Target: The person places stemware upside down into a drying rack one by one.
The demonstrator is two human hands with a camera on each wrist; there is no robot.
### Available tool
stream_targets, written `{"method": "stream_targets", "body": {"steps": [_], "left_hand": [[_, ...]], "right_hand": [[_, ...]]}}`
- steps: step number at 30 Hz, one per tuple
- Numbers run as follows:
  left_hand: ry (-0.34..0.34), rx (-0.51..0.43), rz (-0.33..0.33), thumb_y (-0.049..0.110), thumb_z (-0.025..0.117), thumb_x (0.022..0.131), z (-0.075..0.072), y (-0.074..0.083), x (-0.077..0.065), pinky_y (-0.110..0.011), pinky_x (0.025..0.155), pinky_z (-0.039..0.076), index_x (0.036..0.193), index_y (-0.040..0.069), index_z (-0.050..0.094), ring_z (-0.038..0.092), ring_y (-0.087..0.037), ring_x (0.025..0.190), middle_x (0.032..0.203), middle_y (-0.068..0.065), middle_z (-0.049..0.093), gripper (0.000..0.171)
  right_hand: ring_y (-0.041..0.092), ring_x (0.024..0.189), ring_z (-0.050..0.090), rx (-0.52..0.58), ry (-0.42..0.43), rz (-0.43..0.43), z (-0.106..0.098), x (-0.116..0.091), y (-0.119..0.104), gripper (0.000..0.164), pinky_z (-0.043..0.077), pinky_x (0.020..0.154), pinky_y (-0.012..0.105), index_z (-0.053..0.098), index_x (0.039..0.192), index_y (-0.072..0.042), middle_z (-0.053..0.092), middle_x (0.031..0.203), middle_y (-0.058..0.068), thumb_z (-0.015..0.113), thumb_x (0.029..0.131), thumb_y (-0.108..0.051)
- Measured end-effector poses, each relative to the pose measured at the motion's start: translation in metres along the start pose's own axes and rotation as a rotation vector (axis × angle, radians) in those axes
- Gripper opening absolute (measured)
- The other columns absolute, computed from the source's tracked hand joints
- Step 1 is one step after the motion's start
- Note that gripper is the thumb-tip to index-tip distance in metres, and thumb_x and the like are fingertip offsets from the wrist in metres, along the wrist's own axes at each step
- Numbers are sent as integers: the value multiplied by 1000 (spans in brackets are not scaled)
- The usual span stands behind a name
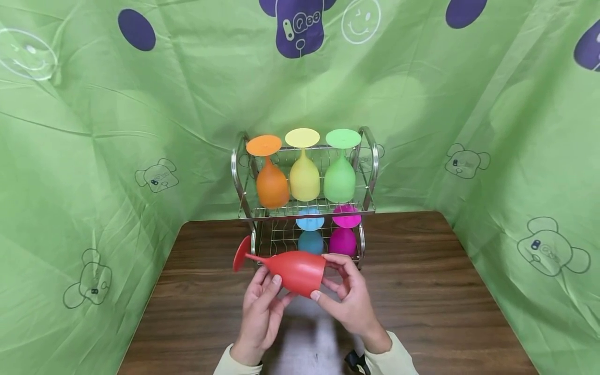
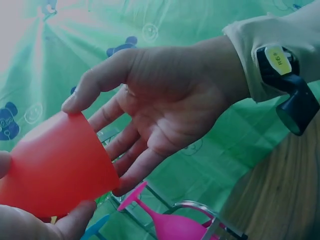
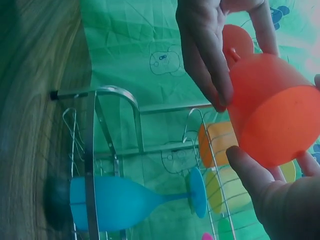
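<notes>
A red wine glass (image 1: 300, 272) lies sideways in the air in front of the rack, foot to the left and rim to the right. My left hand (image 1: 262, 310) holds the bowl near the stem, thumb on the near side and fingers beneath. At the rim, my right hand (image 1: 351, 297) grips with its thumb on the near edge and fingers on the far edge. The left wrist view shows the right hand (image 2: 170, 100) across the rim of the red bowl (image 2: 60, 165). In the right wrist view the open mouth of the glass (image 3: 282, 125) faces the camera.
A two-tier metal rack (image 1: 307, 214) stands behind the hands on the wooden table (image 1: 187, 312). Upside down on top are orange (image 1: 273, 186), yellow (image 1: 304, 179) and green (image 1: 339, 179) wine glasses; below, blue (image 1: 310, 242) and magenta (image 1: 343, 241) ones. Green cloth (image 1: 187, 94) surrounds the table.
</notes>
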State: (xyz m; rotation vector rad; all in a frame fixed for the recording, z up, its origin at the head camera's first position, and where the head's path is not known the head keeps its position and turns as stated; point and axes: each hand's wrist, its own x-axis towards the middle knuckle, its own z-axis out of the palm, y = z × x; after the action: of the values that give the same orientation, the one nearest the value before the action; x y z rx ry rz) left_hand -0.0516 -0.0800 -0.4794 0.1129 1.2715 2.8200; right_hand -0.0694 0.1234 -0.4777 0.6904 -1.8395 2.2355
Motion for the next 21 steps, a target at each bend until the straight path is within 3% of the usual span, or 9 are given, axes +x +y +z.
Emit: {"method": "stream_targets", "body": {"steps": [12, 17, 21], "left_hand": [[14, -41, 4, 1, 50, 108, -4, -1, 1, -47, 101, 61, 152, 7, 42, 65, -18, 124, 141, -3, 61, 45], [8, -32, 36, -1, 52, 107, -6, 1, 4, -45, 98, 62, 150, 6, 46, 65, -19, 122, 139, -4, 61, 45], [48, -2, 63, -5, 55, 104, -9, 6, 5, -42, 93, 64, 149, 4, 48, 68, -19, 117, 135, -6, 62, 47]], "right_hand": [[23, 126, 61, -4, 4, -6, 4, 1, 1, 70, 64, 93, 42, 50, 145, 2, 52, 142, 22, 79, 82, 12], [24, 127, 62, -39, -16, -1, 1, 2, 1, 70, 63, 95, 42, 50, 146, 0, 51, 144, 24, 79, 83, 11], [23, 129, 62, -70, -19, -4, -2, 3, 1, 66, 61, 100, 42, 49, 146, 4, 51, 144, 27, 75, 86, 12]]}}
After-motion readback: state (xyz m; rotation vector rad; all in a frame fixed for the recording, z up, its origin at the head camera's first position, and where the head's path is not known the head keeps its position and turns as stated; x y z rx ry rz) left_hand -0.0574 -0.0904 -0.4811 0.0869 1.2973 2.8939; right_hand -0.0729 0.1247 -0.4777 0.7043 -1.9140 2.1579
